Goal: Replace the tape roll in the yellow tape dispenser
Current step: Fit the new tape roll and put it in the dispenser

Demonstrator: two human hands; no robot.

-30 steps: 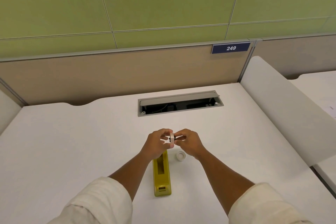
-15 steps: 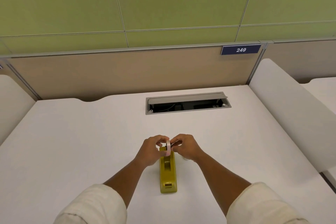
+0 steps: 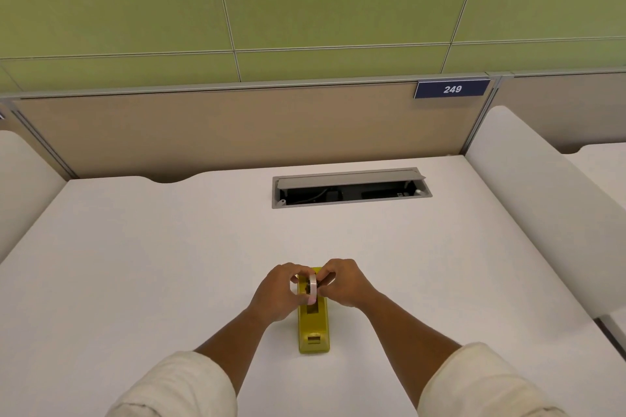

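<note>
The yellow tape dispenser point(image 3: 313, 325) lies lengthwise on the white desk point(image 3: 135, 264), its cutter end toward me. A white tape roll point(image 3: 312, 287) with a dark core stands on edge in the dispenser's far slot. My left hand point(image 3: 277, 293) pinches the roll from the left side and my right hand point(image 3: 342, 283) pinches it from the right. The far end of the dispenser is partly hidden by my fingers. The small empty roll seen earlier is hidden behind my right hand.
A grey cable tray point(image 3: 350, 187) with its lid open is set into the desk further back. Beige partition panels with a blue sign "249" point(image 3: 452, 89) close off the back. White side dividers point(image 3: 542, 200) flank the desk.
Both hands have lowered the tape roll from above the desk down into the dispenser's slot. The small spare roll beside the dispenser has dropped out of sight.
</note>
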